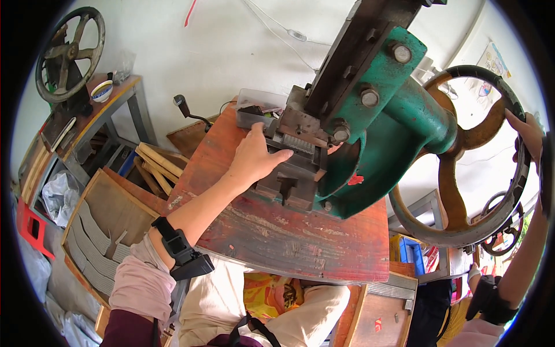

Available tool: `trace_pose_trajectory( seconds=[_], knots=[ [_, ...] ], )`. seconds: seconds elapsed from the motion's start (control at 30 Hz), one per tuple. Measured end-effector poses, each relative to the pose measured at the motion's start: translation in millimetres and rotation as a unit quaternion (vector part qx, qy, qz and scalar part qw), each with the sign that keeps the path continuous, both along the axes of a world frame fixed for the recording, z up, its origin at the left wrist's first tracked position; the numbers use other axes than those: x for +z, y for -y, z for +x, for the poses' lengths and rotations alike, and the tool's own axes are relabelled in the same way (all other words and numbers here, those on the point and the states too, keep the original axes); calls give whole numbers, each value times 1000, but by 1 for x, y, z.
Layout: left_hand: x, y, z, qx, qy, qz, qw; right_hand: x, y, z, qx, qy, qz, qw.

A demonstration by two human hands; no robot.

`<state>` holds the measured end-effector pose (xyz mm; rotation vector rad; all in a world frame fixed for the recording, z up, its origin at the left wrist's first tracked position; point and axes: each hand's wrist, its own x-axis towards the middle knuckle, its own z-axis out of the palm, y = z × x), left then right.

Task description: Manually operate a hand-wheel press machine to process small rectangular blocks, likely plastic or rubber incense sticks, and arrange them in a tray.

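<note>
My left hand (pixel 252 159) rests at the left side of the die (pixel 292 188) of a green hand press (pixel 425 113). Its thumb is spread from the fingers and lies along the die's near edge; the fingertips reach toward a clear plastic box (pixel 254 99) with small dark pieces inside. A grey ribbed strip (pixel 298 143) sits in the die beneath the upper tool block (pixel 300 113). On the far right, my right hand (pixel 526 134) is closed round the rim of the press's big handwheel (pixel 448 188); some of its fingers are hidden behind the rim.
The press stands on a worn reddish wooden table (pixel 277 243). Left of it are a tray of ribbed strips (pixel 89 246), wooden sticks (pixel 159 161) and another handwheel (pixel 70 52). At lower right are a wooden tray (pixel 378 312), a blue crate (pixel 410 254) and another person's hand (pixel 474 274).
</note>
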<state>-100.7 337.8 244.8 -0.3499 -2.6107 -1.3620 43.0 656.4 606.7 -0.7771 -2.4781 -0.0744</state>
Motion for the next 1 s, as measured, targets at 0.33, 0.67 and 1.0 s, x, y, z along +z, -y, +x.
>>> trace_pose_trajectory(
  seconds=[0.33, 0.67, 1.0],
  knots=[
    [-28, 2, -14, -12, 104, 203, 974, -8, 1, 0, 184, -102, -265, 941],
    [-29, -5, -8, -32, 72, 219, 972, -318, 14, 34, 262, -570, -192, 755],
    [-22, -4, -6, -19, 105, 281, 954, -102, -19, 51, 147, -314, -198, 917]
  ],
)
